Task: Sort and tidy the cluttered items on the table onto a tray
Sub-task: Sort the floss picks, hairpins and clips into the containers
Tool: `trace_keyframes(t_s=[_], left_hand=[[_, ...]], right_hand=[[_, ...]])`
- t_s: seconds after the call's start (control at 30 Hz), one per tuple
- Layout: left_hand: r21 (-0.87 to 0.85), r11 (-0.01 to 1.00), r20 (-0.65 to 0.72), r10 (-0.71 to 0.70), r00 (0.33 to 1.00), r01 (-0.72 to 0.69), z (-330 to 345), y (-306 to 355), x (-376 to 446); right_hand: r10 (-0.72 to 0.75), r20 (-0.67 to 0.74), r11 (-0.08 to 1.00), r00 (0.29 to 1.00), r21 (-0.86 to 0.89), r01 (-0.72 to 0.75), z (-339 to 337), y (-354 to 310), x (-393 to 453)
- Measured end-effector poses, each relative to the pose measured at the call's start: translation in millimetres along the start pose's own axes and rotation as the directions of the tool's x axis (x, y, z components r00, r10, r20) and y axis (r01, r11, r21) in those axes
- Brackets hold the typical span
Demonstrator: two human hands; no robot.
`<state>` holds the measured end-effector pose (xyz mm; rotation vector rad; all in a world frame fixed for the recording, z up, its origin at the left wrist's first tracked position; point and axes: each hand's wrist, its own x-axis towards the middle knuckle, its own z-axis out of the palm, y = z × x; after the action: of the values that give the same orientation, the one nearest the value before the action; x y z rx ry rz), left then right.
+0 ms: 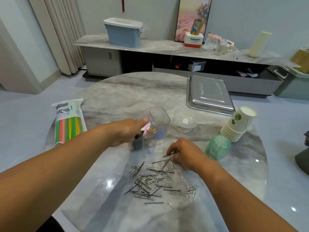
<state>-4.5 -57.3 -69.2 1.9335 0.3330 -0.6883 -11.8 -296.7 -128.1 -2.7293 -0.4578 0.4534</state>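
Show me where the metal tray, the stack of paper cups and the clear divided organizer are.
metal tray [209, 93]: head view, bare flat middle.
stack of paper cups [238, 126]: head view, side of the top cup.
clear divided organizer [161, 121]: head view, right ribbed wall.

The pile of pins [155, 181] lies on the table [117, 94] nearest the person. Behind it stands the divided container [150, 129], with the bowl [184, 119] to its right. The tray [209, 95] lies behind the bowl. The stacked cups [239, 126] lie right of the bowl; the straw packet [68, 123] lies far left.

table [117, 97]: glossy marble | tray [209, 92]: shiny metal | organizer [158, 118]: clear plastic
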Motion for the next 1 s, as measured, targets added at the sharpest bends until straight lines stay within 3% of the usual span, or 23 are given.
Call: trace_keyframes(t_s=[0.1,0.2,0.27,0.33,0.37,0.43,0.53,0.7,1.0], left_hand=[[0.019,0.999,-0.051,0.029,0.998,-0.028,6.7,-14.0,-14.6],[0.042,0.990,-0.136,0.142,0.981,-0.137,14.9,-24.4,-28.9],[0.093,0.969,-0.285,0.244,0.927,-0.227,24.6,-33.5,-36.4],[0.178,0.943,-0.452,0.333,0.828,-0.283,36.2,-43.5,-44.7],[0.230,0.930,-0.476,0.363,0.801,-0.285,41.2,-50.2,-47.1],[0.339,0.913,-0.386,0.354,0.852,-0.226,48.5,-64.8,-51.1],[0.532,0.844,-0.228,0.223,0.948,-0.070,53.7,-85.9,-52.3],[0.629,0.777,-0.199,0.118,0.973,0.034,54.5,-97.1,-51.8],[0.763,0.646,-0.064,0.135,0.989,-0.038,52.2,-90.3,-50.6]], right_hand=[[0.038,0.083,0.998,0.996,0.040,-0.041,0.2,-2.4,-8.6],[0.049,0.139,0.998,0.989,-0.033,-0.045,1.8,-3.4,-18.0],[0.042,0.154,0.996,0.987,-0.087,-0.029,4.3,-3.7,-23.9],[0.039,0.127,0.994,0.991,-0.110,-0.025,4.9,-3.2,-28.6],[0.034,0.103,0.994,0.994,-0.110,-0.023,3.8,-2.6,-30.5],[0.017,0.056,0.997,0.998,-0.079,-0.012,0.1,-0.7,-34.2],[0.023,0.025,1.000,0.999,0.016,-0.024,-7.0,1.9,-39.3],[0.083,0.026,0.995,0.996,0.051,-0.084,-14.9,7.5,-39.2],[-0.024,-0.042,0.999,0.999,-0.025,0.023,12.2,-9.6,-20.1]])
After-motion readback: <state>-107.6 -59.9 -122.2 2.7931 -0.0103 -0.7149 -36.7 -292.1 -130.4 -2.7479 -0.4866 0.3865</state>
